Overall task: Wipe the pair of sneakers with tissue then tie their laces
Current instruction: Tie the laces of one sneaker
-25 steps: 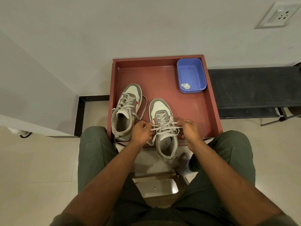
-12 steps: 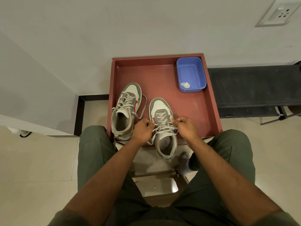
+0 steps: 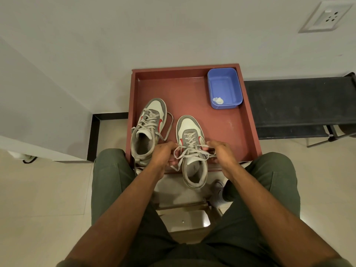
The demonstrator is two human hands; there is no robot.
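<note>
Now pinching a lace end apiece: left hand (image 3: 163, 154) and right hand (image 3: 221, 153), flanking the right-hand sneaker (image 3: 191, 151) at frame centre, laces (image 3: 189, 151) strung crosswise between them over its tongue. Running heel-near, toe-far on the red tray (image 3: 248, 120), heel overhanging the near edge. Lying just left, nearer the left hand, laces loose: the other sneaker (image 3: 148, 130); crumpled tissue (image 3: 218, 100) in the blue tub (image 3: 224, 87), upper right.

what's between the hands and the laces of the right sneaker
Nothing visible: the left hand and right hand already hold the laces of the right sneaker, one on each side.
</note>
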